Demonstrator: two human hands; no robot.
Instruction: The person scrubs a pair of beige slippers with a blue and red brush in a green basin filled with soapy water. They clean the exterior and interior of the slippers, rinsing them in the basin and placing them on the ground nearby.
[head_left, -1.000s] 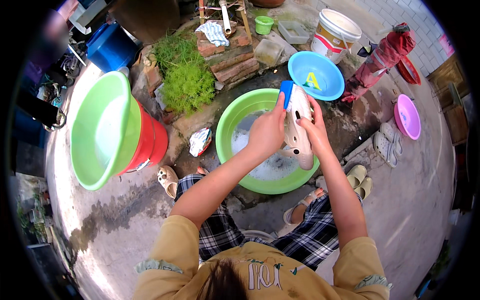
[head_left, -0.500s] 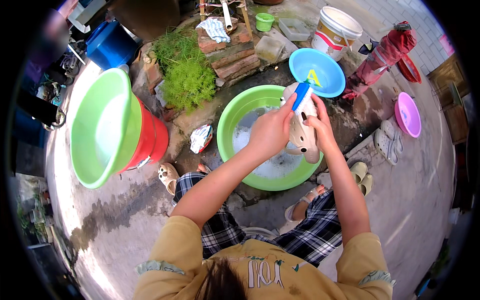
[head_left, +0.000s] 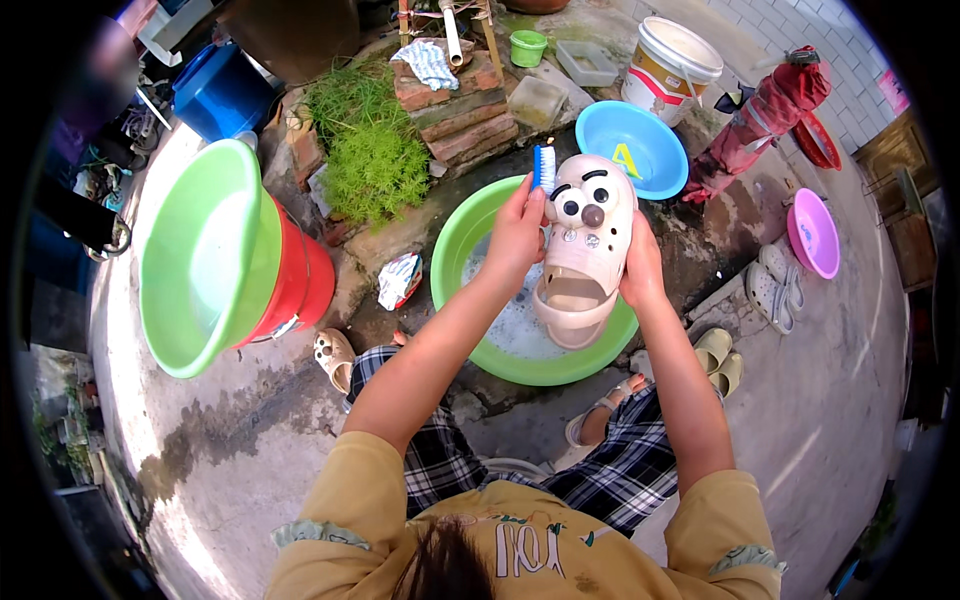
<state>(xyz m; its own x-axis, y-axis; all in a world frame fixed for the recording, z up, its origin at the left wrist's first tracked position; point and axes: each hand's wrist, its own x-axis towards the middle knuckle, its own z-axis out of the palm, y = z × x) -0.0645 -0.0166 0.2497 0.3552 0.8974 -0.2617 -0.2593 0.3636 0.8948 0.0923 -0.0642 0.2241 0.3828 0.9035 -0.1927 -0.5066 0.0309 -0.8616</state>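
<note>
A pale pink clog (head_left: 592, 245) with a cartoon face of big eyes and a brown nose is held up, its upper toward me. My right hand (head_left: 643, 262) grips its right side. In my left hand (head_left: 518, 232) is a blue scrub brush (head_left: 544, 170) with white bristles, upright beside the clog's toe; these fingers are partly hidden by the clog. Below both hands stands a green basin (head_left: 480, 358) of sudsy water (head_left: 525, 325).
At left a green tub (head_left: 160, 260) rests tilted on a red bucket (head_left: 305, 275). Beyond are a blue basin (head_left: 648, 185), a white bucket (head_left: 672, 65) and stacked bricks (head_left: 465, 125). Grey clogs (head_left: 770, 290), a pink basin (head_left: 815, 235) and olive clogs (head_left: 722, 360) lie to the right.
The clog has turned from its side to show its upper and face. My left hand has drawn the brush off it to the left, and the brush now points up.
</note>
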